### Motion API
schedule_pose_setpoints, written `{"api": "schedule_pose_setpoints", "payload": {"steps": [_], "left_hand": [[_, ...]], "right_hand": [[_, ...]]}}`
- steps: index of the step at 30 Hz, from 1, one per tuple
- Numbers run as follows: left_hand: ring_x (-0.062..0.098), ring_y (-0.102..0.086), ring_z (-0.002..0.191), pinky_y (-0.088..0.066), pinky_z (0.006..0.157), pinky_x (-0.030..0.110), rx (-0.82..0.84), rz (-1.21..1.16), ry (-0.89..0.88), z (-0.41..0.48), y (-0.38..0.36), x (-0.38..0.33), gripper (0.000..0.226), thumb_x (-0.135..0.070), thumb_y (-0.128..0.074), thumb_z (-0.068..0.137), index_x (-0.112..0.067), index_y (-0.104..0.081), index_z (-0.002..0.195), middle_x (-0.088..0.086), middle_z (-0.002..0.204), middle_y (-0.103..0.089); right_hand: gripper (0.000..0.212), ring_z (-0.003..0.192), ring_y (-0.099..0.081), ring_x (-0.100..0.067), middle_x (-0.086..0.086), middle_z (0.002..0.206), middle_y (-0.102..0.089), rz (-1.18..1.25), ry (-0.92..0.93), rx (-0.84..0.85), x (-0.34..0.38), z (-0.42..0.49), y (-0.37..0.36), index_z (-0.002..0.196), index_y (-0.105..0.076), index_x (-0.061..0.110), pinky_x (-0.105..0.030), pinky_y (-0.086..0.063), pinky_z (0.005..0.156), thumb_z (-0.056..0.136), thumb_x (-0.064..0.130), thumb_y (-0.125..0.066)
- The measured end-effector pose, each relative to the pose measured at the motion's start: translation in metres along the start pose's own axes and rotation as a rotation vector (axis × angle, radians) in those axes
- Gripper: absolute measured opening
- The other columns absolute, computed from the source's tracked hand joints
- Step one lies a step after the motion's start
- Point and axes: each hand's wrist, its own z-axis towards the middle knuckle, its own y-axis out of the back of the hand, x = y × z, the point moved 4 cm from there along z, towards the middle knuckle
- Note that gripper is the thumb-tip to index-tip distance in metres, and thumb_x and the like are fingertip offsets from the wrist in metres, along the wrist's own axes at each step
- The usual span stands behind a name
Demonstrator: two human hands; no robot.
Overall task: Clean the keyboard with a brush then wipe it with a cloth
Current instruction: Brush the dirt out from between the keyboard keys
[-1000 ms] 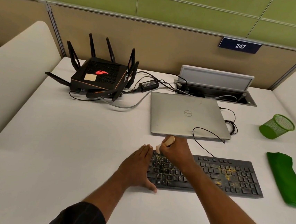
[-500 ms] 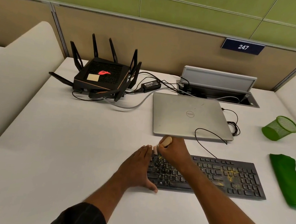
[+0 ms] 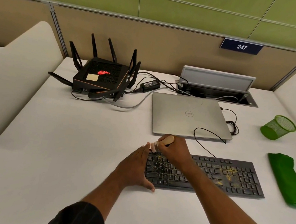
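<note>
A black keyboard lies on the white desk, with yellow crumbs scattered over its keys. My right hand grips a small brush with a wooden handle; its pale bristles touch the keyboard's top left corner. My left hand lies flat against the keyboard's left end, fingers together, thumb along the front edge. A folded green cloth rests to the right of the keyboard, apart from both hands.
A closed silver laptop sits just behind the keyboard, with the keyboard's black cable looped over it. Further back are a black router, a power adapter and an open cable tray. A green mesh cup lies tipped at right.
The brush in my right hand has shifted slightly left and toward the keyboard's top left corner. My left hand has stayed at the keyboard's left end. The view has drifted a little.
</note>
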Motion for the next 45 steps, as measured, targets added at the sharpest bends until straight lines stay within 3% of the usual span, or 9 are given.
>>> {"api": "schedule_pose_setpoints", "payload": {"steps": [4,11,16,22,26,30,33,40,45], "left_hand": [[0.014,-0.014,0.155,-0.008,0.12,0.017,-0.002,-0.003,0.011,0.0,-0.003,0.004,0.158,-0.079,-0.084,0.05,-0.022,0.014,0.16,-0.002,0.17,-0.008],[0.015,-0.017,0.153,-0.009,0.116,0.017,0.003,-0.01,0.024,-0.001,-0.002,0.003,0.157,-0.073,-0.087,0.053,-0.018,0.014,0.16,0.001,0.169,-0.01],[0.015,-0.013,0.155,-0.006,0.119,0.018,-0.001,-0.011,0.004,0.0,-0.003,0.004,0.154,-0.074,-0.087,0.054,-0.028,0.019,0.155,0.0,0.17,-0.006],[0.015,-0.006,0.156,-0.006,0.121,0.022,0.004,0.001,0.007,0.0,-0.004,0.007,0.156,-0.075,-0.085,0.054,-0.018,0.015,0.16,0.0,0.171,0.0],[0.012,-0.025,0.149,-0.024,0.123,0.029,-0.035,-0.032,-0.011,-0.001,-0.001,0.007,0.15,-0.076,-0.087,0.049,-0.021,-0.001,0.159,-0.004,0.165,-0.02],[0.004,-0.001,0.151,-0.004,0.119,0.013,-0.041,-0.044,0.012,-0.005,-0.003,0.009,0.161,-0.074,-0.086,0.052,-0.015,0.018,0.159,-0.009,0.167,0.01],[0.009,0.014,0.153,-0.004,0.121,0.019,-0.042,-0.034,0.05,-0.007,-0.006,0.014,0.164,-0.078,-0.084,0.052,-0.017,0.029,0.155,-0.003,0.164,0.03],[0.012,0.012,0.154,-0.014,0.124,0.028,-0.037,0.053,0.039,-0.007,-0.003,0.011,0.161,-0.078,-0.082,0.054,-0.018,0.027,0.156,0.0,0.163,0.033],[0.013,0.009,0.155,-0.008,0.118,0.019,-0.048,0.038,0.015,-0.007,-0.002,0.011,0.156,-0.076,-0.084,0.054,-0.021,0.019,0.158,-0.003,0.164,0.027]], "right_hand": [[0.006,0.063,-0.063,-0.005,0.009,0.073,-0.07,0.001,-0.026,-0.038,-0.003,-0.002,-0.006,0.085,-0.073,0.02,-0.012,-0.045,0.052,0.087,0.019,-0.067],[0.007,0.055,-0.059,-0.005,0.003,0.067,-0.068,-0.041,-0.039,-0.003,-0.001,-0.002,-0.012,0.074,-0.068,0.017,-0.016,-0.044,0.05,0.081,0.015,-0.068],[0.008,0.052,-0.056,0.002,0.007,0.066,-0.066,-0.022,-0.021,-0.036,0.001,0.001,-0.008,0.077,-0.069,0.019,-0.012,-0.042,0.048,0.084,0.015,-0.068],[0.007,0.053,-0.056,-0.004,0.004,0.066,-0.066,-0.075,-0.014,0.005,-0.001,-0.001,-0.01,0.076,-0.068,0.017,-0.019,-0.046,0.053,0.084,0.016,-0.069],[0.005,0.054,-0.057,0.002,0.007,0.07,-0.069,0.014,-0.005,-0.021,0.002,0.0,-0.009,0.084,-0.072,0.019,-0.012,-0.043,0.048,0.086,0.017,-0.068],[0.007,0.06,-0.062,0.005,0.012,0.077,-0.071,0.027,0.009,0.023,0.003,-0.002,-0.012,0.091,-0.075,0.021,-0.009,-0.044,0.051,0.088,0.02,-0.068],[0.011,0.07,-0.066,0.004,0.016,0.082,-0.072,0.0,0.045,0.085,0.002,-0.005,-0.013,0.095,-0.076,0.022,-0.011,-0.05,0.06,0.088,0.021,-0.068],[0.01,0.065,-0.065,-0.003,0.012,0.075,-0.073,-0.099,0.084,0.174,0.001,0.0,-0.004,0.085,-0.077,0.023,-0.017,-0.05,0.057,0.083,0.02,-0.068],[0.008,0.065,-0.064,-0.001,0.013,0.077,-0.073,-0.039,0.084,0.171,0.009,0.004,0.002,0.088,-0.078,0.023,-0.016,-0.049,0.057,0.083,0.022,-0.071]]}}
